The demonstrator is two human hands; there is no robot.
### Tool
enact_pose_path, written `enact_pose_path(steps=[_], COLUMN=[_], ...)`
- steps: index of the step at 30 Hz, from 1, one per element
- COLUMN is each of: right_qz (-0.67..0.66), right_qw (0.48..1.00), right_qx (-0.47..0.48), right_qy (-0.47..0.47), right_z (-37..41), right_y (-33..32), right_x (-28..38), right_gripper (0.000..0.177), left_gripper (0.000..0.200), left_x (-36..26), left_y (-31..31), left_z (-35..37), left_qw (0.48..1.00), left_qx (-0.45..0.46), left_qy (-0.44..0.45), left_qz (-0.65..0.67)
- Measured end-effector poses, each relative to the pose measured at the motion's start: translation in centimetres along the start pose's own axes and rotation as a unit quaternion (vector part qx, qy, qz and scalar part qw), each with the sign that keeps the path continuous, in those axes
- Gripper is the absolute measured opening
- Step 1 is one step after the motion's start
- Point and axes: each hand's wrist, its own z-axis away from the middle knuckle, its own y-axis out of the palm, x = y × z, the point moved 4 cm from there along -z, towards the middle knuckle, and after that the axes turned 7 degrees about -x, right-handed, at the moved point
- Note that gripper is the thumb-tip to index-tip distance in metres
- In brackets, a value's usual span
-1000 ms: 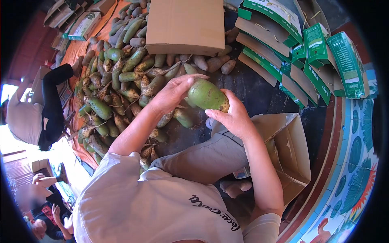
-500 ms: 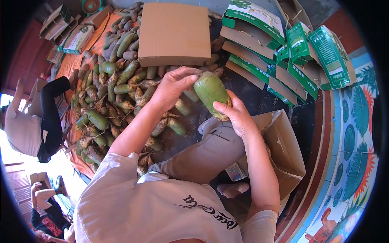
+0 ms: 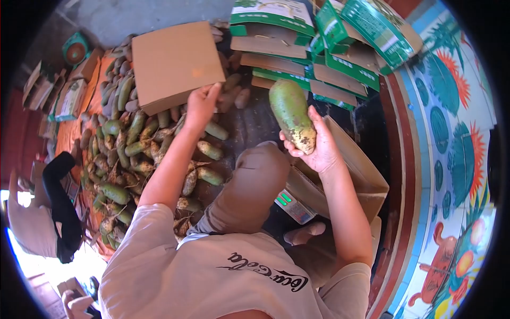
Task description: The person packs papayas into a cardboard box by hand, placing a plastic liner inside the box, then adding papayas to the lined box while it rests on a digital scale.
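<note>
A large green radish (image 3: 289, 109) with a soil-stained, yellowish lower end rests in my right hand (image 3: 319, 143), whose fingers and thumb wrap its lower part. My left hand (image 3: 203, 106) is at the front right corner of a closed brown cardboard box (image 3: 178, 64), apart from the radish. Its fingers are drawn together in a pinch, and whatever may be between them is too small to name. Below and left of that box spreads a heap of green radishes (image 3: 114, 192), many with soil and roots on them.
Flattened green-and-white cartons (image 3: 276, 18) are stacked at the top. An open cardboard box (image 3: 361, 170) stands beside my right forearm, near a scale with a lit green display (image 3: 297, 207). Another person (image 3: 34, 223) is at the far left, beside a painted wall (image 3: 451, 159) opposite.
My left hand has moved left, away from the radish, to the box corner. My right hand alone now holds the radish, more upright. The view has shifted right.
</note>
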Motion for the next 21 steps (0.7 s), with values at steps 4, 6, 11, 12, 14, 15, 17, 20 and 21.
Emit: enact_pose_path(steps=[4,6,11,12,14,15,17,20,21], right_qz=[0.09,0.216,0.585,0.665,0.731,0.761,0.805,0.85,0.858], right_qw=[0.987,0.949,0.724,0.649,0.578,0.539,0.479,0.422,0.412], right_qx=[-0.118,-0.205,-0.362,-0.368,-0.358,-0.349,-0.333,-0.299,-0.289], right_qy=[-0.067,-0.104,-0.051,-0.029,0.05,0.089,0.108,0.098,0.101], right_z=[5.8,9.4,15.1,15.2,15.3,14.9,14.2,13.5,13.4], right_y=[-5.7,-8.8,-15.8,-18.5,-18.2,-18.0,-18.7,-21.2,-21.9], right_x=[3.1,5.2,6.4,5.6,5.1,4.8,4.2,2.9,2.7], right_gripper=[0.051,0.048,0.063,0.069,0.067,0.066,0.059,0.054,0.053], left_gripper=[0.041,0.043,0.031,0.029,0.03,0.038,0.049,0.07,0.076], left_x=[3.3,2.6,-8.9,-11.5,-15.0,-15.0,-13.6,-6.9,-5.7], left_y=[-0.8,-1.0,5.6,8.3,13.6,16.4,21.9,28.7,29.7], left_z=[0.4,1.1,7.2,9.0,13.2,14.8,17.2,18.6,18.9], left_qw=[0.944,0.968,0.938,0.916,0.857,0.81,0.765,0.698,0.679], left_qx=[-0.11,-0.073,0.1,0.176,0.331,0.382,0.449,0.519,0.538], left_qy=[0.249,0.177,0.285,0.314,0.357,0.404,0.399,0.34,0.309], left_qz=[-0.185,-0.163,-0.169,-0.178,-0.168,-0.186,-0.231,-0.358,-0.392])
